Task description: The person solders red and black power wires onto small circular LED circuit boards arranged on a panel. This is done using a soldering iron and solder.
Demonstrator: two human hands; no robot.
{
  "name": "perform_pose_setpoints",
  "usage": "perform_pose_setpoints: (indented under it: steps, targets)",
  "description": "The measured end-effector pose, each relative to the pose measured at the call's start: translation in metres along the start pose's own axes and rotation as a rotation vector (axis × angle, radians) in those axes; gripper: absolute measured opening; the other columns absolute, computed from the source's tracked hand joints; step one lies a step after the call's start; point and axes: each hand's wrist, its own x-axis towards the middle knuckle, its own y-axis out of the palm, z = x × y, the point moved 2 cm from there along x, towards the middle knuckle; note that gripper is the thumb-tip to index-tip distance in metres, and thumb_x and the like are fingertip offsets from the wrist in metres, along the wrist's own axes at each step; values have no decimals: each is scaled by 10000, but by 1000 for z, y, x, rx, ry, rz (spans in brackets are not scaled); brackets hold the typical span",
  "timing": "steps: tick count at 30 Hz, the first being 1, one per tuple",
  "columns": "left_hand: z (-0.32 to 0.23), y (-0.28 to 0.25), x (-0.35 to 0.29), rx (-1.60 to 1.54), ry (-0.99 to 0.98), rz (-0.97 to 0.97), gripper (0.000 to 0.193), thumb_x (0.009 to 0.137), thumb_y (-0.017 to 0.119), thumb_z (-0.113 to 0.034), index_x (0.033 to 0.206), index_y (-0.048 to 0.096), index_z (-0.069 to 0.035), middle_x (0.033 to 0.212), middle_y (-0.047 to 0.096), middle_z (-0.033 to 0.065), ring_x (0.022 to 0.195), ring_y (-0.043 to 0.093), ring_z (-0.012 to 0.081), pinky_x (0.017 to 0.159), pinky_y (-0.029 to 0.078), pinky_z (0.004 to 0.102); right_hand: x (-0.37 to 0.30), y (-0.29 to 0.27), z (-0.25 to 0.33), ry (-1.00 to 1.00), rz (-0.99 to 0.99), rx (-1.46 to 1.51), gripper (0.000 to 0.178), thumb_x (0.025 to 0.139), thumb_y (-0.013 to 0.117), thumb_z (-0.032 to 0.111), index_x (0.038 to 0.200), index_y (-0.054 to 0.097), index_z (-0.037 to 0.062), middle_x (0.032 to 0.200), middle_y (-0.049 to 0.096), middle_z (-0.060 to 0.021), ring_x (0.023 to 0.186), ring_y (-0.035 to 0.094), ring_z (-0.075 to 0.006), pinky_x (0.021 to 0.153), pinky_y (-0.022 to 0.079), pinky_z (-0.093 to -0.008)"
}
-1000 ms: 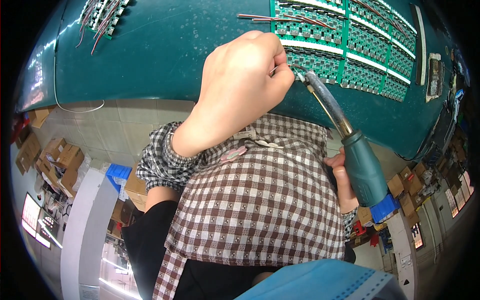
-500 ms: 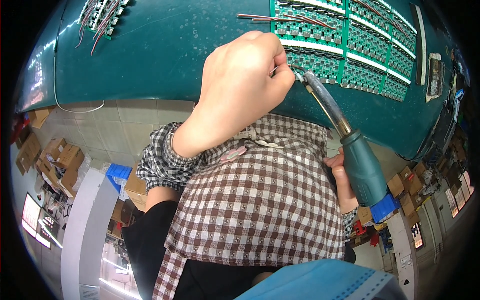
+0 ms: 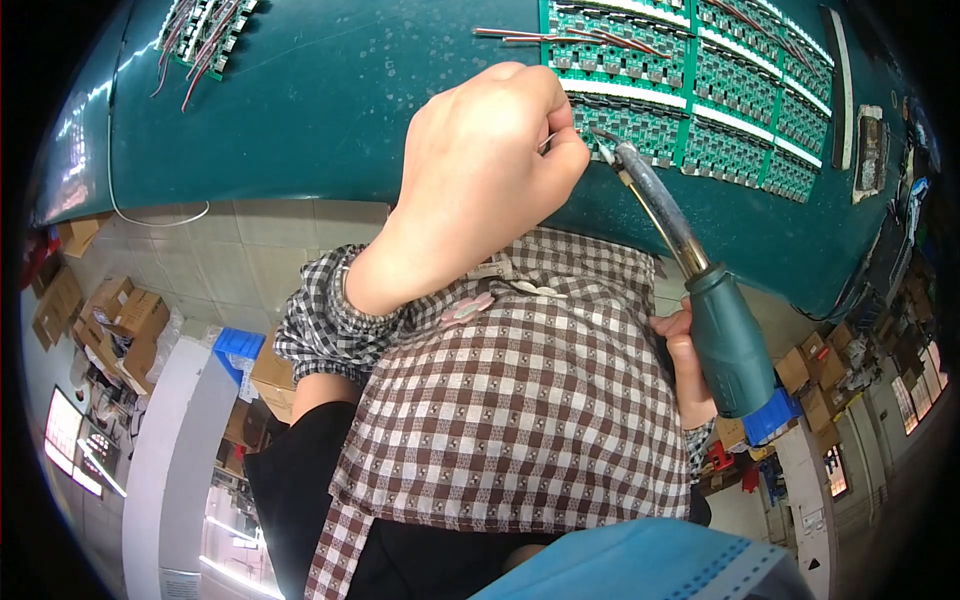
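Note:
My left hand [image 3: 490,165] is closed in a pinch at the near edge of the green circuit boards [image 3: 640,130]. Between thumb and forefinger shows a bit of thin wire [image 3: 547,143]; its far end is hidden by the fingers. My right hand [image 3: 688,362] is wrapped round the green handle of a soldering iron [image 3: 733,340], mostly hidden behind it. The iron's metal shaft slants up and left, and its tip is over the lower left board, just right of my left fingertips. Whether the tip touches the board I cannot tell.
Loose red and dark wires [image 3: 590,38] lie across the upper boards. More boards with wires [image 3: 205,40] sit at the far left of the green table [image 3: 300,120]. To the right are a long narrow bar [image 3: 840,90] and a worn metal holder [image 3: 870,155].
The soldering iron has shifted very slightly right and down, so its tip shows a little more apart from my left fingertips. My left hand has stayed in place.

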Motion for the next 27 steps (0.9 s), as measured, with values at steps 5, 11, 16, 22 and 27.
perform_pose_setpoints:
  steps: [5,11,16,22,27]
  targets:
    - [-1,-1,-1,6,1,-6,77,673,644,-41,700,572,-40,608,492,41,537,489,163,493,402,300,1,1,12,-52,3,-44,464,877,644,238,1170,490,-87,940,601,-134,852,610,-227,787,532,-404]
    - [-1,0,-3,13,3,-28,77,669,649,-41,703,580,-46,613,503,32,547,497,158,499,409,292,1,2,4,-16,-15,43,478,872,652,243,1196,493,-70,947,613,-129,873,618,-230,823,502,-384]
    - [-1,-1,-4,21,-4,-16,75,666,654,-41,706,592,-52,617,509,31,552,502,157,503,414,289,0,4,6,-5,-18,50,477,865,659,217,1196,490,-81,905,602,-116,852,608,-228,804,500,-383]
    - [-1,1,-5,26,-3,-37,78,666,659,-42,709,595,-53,620,517,30,552,507,155,503,416,289,3,6,10,-42,-17,66,463,861,658,181,1192,487,-95,880,594,-112,823,595,-218,784,504,-382]
    - [-1,3,-6,26,2,-66,81,677,667,-45,715,597,-55,620,519,29,548,506,155,498,416,290,3,7,10,-65,-18,72,453,867,647,167,1195,484,-100,874,588,-116,817,591,-219,776,512,-384]
